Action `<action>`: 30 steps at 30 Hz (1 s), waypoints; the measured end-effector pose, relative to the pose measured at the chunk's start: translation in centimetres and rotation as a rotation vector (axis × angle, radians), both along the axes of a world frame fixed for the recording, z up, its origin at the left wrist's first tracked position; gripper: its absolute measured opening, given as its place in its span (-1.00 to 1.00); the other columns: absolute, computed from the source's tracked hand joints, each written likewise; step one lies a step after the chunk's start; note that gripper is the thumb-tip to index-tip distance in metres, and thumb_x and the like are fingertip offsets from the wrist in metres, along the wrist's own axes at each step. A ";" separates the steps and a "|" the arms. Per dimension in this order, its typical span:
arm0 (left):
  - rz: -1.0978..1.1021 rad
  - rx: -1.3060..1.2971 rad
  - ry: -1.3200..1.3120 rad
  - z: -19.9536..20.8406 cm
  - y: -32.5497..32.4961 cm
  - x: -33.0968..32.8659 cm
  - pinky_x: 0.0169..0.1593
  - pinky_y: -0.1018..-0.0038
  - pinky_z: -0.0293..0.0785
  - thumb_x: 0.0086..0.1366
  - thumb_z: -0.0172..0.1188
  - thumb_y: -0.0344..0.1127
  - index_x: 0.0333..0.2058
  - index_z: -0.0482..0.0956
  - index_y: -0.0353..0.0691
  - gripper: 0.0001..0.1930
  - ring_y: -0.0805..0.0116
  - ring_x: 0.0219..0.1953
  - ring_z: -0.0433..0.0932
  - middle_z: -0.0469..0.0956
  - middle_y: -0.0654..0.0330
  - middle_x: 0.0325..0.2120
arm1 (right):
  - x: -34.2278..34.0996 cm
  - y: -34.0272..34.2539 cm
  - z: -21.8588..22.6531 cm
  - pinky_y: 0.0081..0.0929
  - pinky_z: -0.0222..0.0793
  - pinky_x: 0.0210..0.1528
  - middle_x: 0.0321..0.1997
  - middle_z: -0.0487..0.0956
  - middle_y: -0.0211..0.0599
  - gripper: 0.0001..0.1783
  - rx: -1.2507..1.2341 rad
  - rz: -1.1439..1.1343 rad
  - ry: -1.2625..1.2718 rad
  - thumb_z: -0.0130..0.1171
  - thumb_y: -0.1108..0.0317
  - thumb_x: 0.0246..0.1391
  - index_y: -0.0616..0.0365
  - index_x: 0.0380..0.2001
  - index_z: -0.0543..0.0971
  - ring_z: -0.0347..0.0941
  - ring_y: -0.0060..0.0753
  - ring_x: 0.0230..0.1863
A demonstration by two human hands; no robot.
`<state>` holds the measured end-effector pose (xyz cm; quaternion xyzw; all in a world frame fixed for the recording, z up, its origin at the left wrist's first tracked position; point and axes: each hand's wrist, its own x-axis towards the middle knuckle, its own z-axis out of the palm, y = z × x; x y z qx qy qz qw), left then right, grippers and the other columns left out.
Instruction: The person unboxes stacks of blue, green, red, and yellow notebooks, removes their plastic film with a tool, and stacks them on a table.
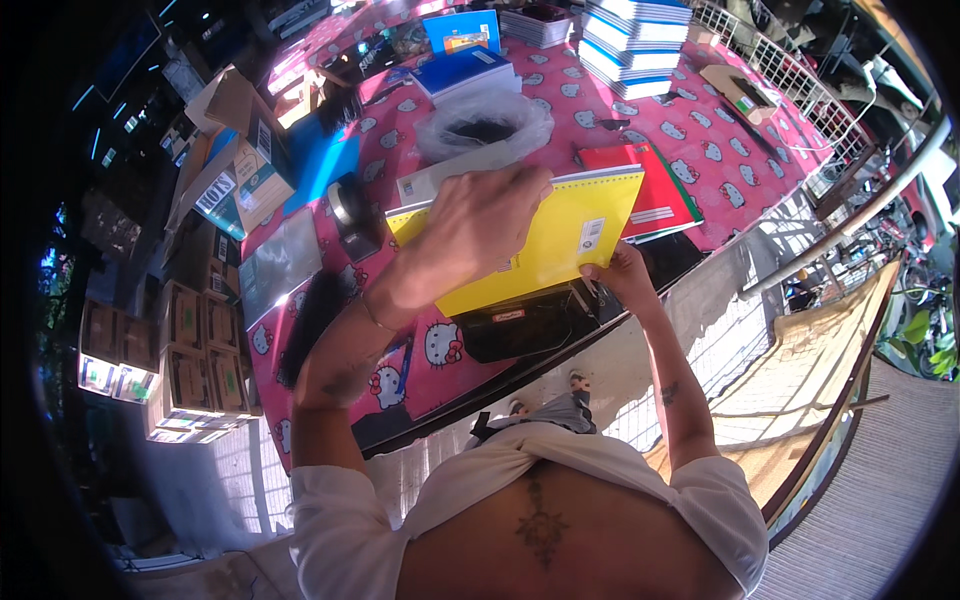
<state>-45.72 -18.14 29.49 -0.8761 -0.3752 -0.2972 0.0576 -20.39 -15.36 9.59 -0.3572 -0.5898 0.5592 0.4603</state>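
Note:
My left hand (pixel 480 225) lies across the top of a yellow spiral notebook (pixel 570 235), its fingers curled over the notebook's upper edge. My right hand (pixel 618 275) pinches the same notebook at its lower right corner. The notebook is lifted above a table with a pink cartoon-cat cloth (pixel 700 150). A black zip case (pixel 520 330) lies under the notebook at the table's near edge. A red notebook (pixel 665 195) rests on the cloth just right of the yellow one.
A clear plastic bag (pixel 485 125) sits beyond the notebook. Stacks of blue and white books (pixel 630 40) stand at the far end, with blue notebooks (pixel 465 70) beside them. A tape dispenser (pixel 350 215) and cardboard boxes (pixel 235 160) are at the left. A white wire rack (pixel 790 85) lines the right edge.

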 end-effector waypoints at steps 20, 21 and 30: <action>0.546 -0.106 -1.022 -17.2 -9.9 -5.6 0.41 0.20 0.00 0.36 0.13 0.08 0.37 0.12 -0.29 -0.21 0.01 0.40 0.10 0.09 -0.12 0.37 | -5.6 -3.9 -4.8 -0.48 0.36 0.15 0.01 0.55 -0.33 -0.32 -0.008 -0.125 0.241 0.46 0.35 0.03 0.20 0.16 0.36 0.45 -0.50 0.06; 0.563 -0.099 -1.025 -20.6 -10.8 -6.2 0.41 0.20 0.00 0.36 0.13 0.08 0.37 0.12 -0.29 -0.21 0.01 0.40 0.10 0.09 -0.12 0.37 | -6.2 -3.8 -5.0 -0.48 0.36 0.15 0.01 0.55 -0.33 -0.32 -0.011 -0.107 0.240 0.46 0.35 0.03 0.20 0.16 0.36 0.45 -0.50 0.06; 0.681 -0.371 -0.812 -24.8 -9.8 -12.8 0.22 0.24 0.35 0.46 -0.03 -0.18 0.14 0.44 -0.34 -0.59 -0.08 0.17 0.41 0.49 -0.10 0.06 | -4.2 -2.4 -6.7 -0.53 0.43 0.06 -0.11 0.64 -0.37 -0.51 -0.041 -0.064 0.248 0.48 0.40 0.00 0.21 -0.01 0.51 0.54 -0.54 -0.08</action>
